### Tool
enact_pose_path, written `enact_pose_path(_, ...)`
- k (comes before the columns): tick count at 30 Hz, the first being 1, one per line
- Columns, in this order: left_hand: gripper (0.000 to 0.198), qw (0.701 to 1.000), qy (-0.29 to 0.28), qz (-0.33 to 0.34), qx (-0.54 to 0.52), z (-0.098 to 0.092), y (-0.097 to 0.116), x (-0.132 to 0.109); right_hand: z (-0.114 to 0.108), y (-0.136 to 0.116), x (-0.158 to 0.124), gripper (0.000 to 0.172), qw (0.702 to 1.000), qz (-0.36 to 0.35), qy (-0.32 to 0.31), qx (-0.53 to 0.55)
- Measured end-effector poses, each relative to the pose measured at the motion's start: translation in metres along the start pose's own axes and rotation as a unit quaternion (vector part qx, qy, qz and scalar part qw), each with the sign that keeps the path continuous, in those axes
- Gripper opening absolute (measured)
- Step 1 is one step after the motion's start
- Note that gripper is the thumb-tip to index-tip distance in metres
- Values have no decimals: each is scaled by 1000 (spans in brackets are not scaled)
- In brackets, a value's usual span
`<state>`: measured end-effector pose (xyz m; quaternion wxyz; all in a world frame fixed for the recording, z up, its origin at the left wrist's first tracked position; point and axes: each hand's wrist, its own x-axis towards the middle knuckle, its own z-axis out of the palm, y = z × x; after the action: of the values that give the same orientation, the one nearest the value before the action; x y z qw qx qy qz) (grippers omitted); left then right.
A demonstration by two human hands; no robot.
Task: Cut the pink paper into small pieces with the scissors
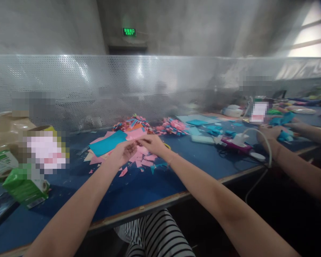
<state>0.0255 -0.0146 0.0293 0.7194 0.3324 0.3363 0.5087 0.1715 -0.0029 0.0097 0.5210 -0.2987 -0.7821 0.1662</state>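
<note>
My left hand [125, 150] and my right hand [153, 143] meet at the fingertips above a heap of coloured paper. The fingers of both are closed in a pinch; whatever is between them is too small and blurred to make out. Beside my left hand, a blue paper sheet [108, 143] lies on top of pink paper [135, 132]. Below the hands are small pink paper pieces [142, 160], some loose on the blue table [147, 185]. Part of a yellow ring-shaped thing [167, 146] shows behind my right wrist.
Behind the heap stand bunches of pink and orange folded paper [173, 125]. Green packs [25, 185] are at the left, a purple power strip [237, 145] with cables at the right. Another person's hands [270, 134] handle blue paper there. A perforated metal screen [96, 89] runs behind.
</note>
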Motion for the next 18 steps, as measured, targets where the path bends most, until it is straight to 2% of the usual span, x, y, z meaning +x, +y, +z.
enact_pose_path(4,7,1000,0,-5,-11,-1,0,1,-1,-6,-1,21,999,-21,2,-47)
enact_pose_path(12,7,1000,2,-7,-6,-3,-1,3,-2,-3,-1,22,998,-34,-3,-61)
enact_pose_path(15,6,1000,-6,-10,9,-4,-1,3,-5,0,-1,21,991,-79,-7,-113)
enact_pose_path(18,5,999,-25,-9,40,-4,1,1,-10,0,-2,21,973,-156,-23,-166)
